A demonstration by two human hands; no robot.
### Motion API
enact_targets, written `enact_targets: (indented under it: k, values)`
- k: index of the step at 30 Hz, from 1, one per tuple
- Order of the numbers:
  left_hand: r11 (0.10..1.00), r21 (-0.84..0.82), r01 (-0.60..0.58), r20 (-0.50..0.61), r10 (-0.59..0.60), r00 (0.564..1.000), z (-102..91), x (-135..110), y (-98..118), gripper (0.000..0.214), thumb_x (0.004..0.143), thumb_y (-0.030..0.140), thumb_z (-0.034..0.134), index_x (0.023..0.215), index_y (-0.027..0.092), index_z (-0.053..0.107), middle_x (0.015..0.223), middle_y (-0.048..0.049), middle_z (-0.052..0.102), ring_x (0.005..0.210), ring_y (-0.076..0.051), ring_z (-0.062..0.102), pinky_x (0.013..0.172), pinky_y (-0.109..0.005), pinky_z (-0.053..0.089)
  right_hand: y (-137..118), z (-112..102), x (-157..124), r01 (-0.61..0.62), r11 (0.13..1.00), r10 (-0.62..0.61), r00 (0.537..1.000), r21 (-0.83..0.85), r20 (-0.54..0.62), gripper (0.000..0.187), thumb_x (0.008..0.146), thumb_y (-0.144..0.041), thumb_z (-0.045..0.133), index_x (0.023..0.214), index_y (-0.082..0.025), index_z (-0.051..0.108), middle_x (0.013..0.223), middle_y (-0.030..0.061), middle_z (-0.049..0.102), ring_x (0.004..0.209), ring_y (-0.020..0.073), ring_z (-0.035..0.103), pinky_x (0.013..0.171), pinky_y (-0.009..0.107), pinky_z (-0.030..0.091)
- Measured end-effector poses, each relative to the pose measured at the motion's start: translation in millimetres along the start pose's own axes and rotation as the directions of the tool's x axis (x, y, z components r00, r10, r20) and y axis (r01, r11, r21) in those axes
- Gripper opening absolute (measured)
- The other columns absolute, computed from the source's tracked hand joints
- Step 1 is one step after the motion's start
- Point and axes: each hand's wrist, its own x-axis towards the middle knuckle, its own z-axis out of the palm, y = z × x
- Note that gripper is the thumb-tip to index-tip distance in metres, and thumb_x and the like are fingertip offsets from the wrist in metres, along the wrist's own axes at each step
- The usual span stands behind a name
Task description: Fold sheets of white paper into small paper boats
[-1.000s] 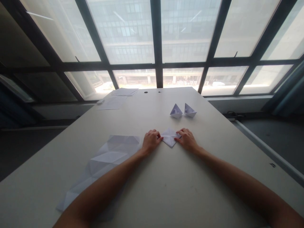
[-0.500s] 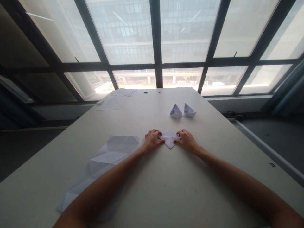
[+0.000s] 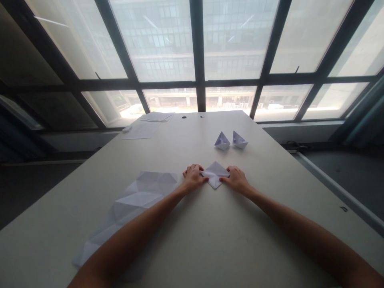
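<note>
A small folded paper diamond (image 3: 215, 174) lies at the middle of the white table, one point towards me and creases crossing at its centre. My left hand (image 3: 193, 177) pinches its left corner between thumb and fingers. At the right corner, my right hand (image 3: 236, 179) holds the paper the same way. Beyond the hands stand two folded paper boats, the left boat (image 3: 222, 141) and the right boat (image 3: 240, 140), side by side. A large creased paper sheet (image 3: 136, 201) lies to the left, partly hidden under my left forearm.
Flat paper sheets (image 3: 141, 131) lie at the table's far left corner, with a small pale item (image 3: 126, 129) beside them. The table (image 3: 204, 240) reaches towards tall windows with dark frames. Two dark holes are near its far edge.
The fingers of my right hand have shifted slightly outward, so more of the paper diamond's right side and top shows. The boats and sheets stay put.
</note>
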Motion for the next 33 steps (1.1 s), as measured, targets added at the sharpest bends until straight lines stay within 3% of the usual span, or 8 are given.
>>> enact_targets:
  k: [4, 8, 13, 19, 24, 28, 31, 33]
  values:
    - [0.993, -0.099, -0.060, -0.034, 0.057, 0.998, 2.0, 0, -4, 0.048, 0.073, 0.035, 0.078, 0.116, 0.023, 0.059, 0.115, -0.0058, 0.067, 0.119, -0.028, 0.053, 0.103, -0.043, 0.034, 1, 0, 3, 0.000, 0.981, 0.005, 1.000, 0.193, -0.023, 0.020, 0.078, -0.036, 0.071, 0.082, -0.017, 0.064, 0.081, 0.0045, 0.067, 0.076, 0.0195, 0.060, 0.068, 0.027, 0.040]
    - [0.960, -0.267, -0.089, -0.040, 0.081, 0.996, 0.9, 5, -9, 0.056, 0.074, 0.037, 0.077, 0.125, 0.022, 0.059, 0.112, -0.0067, 0.071, 0.111, -0.027, 0.062, 0.099, -0.039, 0.040, 6, 0, 9, 0.029, 0.858, -0.018, 1.000, 0.512, -0.025, 0.025, 0.077, -0.040, 0.069, 0.074, -0.016, 0.061, 0.067, 0.0000, 0.061, 0.062, 0.0156, 0.054, 0.057, 0.025, 0.037]
    - [0.798, -0.592, -0.112, 0.036, 0.165, 0.986, -1.2, 9, -12, 0.041, 0.078, 0.051, 0.070, 0.098, 0.015, 0.073, 0.090, -0.0060, 0.075, 0.083, -0.024, 0.069, 0.073, -0.030, 0.051, 10, 3, 11, 0.088, 0.738, -0.044, 0.996, 0.669, -0.082, 0.028, 0.075, -0.042, 0.071, 0.074, -0.016, 0.061, 0.065, -0.0011, 0.058, 0.061, 0.0145, 0.051, 0.056, 0.025, 0.039]
    - [0.623, -0.758, -0.191, -0.134, 0.138, 0.981, 0.8, 4, -9, 0.034, 0.075, 0.046, 0.076, 0.088, 0.014, 0.075, 0.088, -0.0064, 0.076, 0.082, -0.023, 0.070, 0.076, -0.031, 0.053, 7, 9, 11, 0.168, 0.660, -0.040, 0.981, 0.732, -0.189, 0.028, 0.084, -0.043, 0.065, 0.077, -0.016, 0.066, 0.069, 0.0004, 0.062, 0.065, 0.0158, 0.054, 0.060, 0.026, 0.043]
    - [0.625, -0.709, -0.325, -0.312, 0.135, 0.941, -1.2, 1, -6, 0.023, 0.078, 0.040, 0.076, 0.084, 0.018, 0.077, 0.085, -0.0047, 0.076, 0.082, -0.022, 0.070, 0.080, -0.034, 0.053, 2, 4, 7, 0.339, 0.628, -0.102, 0.928, 0.701, -0.358, 0.022, 0.088, -0.039, 0.064, 0.080, -0.019, 0.071, 0.080, 0.0040, 0.067, 0.079, 0.0201, 0.060, 0.073, 0.032, 0.048]
    - [0.661, -0.542, -0.519, -0.463, 0.281, 0.841, -8.2, -2, -4, 0.015, 0.084, 0.035, 0.073, 0.089, 0.022, 0.077, 0.093, -0.0061, 0.075, 0.090, -0.022, 0.069, 0.087, -0.037, 0.053, 0, -3, 5, 0.470, 0.692, -0.208, 0.857, 0.548, -0.472, 0.012, 0.089, -0.031, 0.065, 0.089, -0.023, 0.074, 0.089, 0.0055, 0.069, 0.088, 0.0218, 0.061, 0.081, 0.037, 0.049]
    - [0.715, -0.360, -0.599, -0.474, 0.413, 0.778, -11.0, -3, -4, 0.010, 0.088, 0.030, 0.069, 0.092, 0.024, 0.076, 0.096, -0.0061, 0.075, 0.091, -0.021, 0.068, 0.087, -0.038, 0.052, 3, -3, 5, 0.501, 0.768, -0.312, 0.836, 0.399, -0.451, 0.013, 0.090, -0.021, 0.062, 0.091, -0.025, 0.074, 0.091, 0.0053, 0.071, 0.089, 0.0220, 0.060, 0.083, 0.038, 0.048]
    - [0.760, -0.216, -0.613, -0.412, 0.499, 0.763, -10.1, -3, -6, 0.008, 0.089, 0.026, 0.067, 0.090, 0.025, 0.075, 0.095, -0.0046, 0.075, 0.091, -0.020, 0.067, 0.086, -0.038, 0.051, 5, -1, 5, 0.497, 0.812, -0.361, 0.840, 0.306, -0.406, 0.016, 0.087, -0.013, 0.062, 0.088, -0.025, 0.074, 0.091, 0.0046, 0.072, 0.089, 0.0219, 0.060, 0.084, 0.038, 0.046]
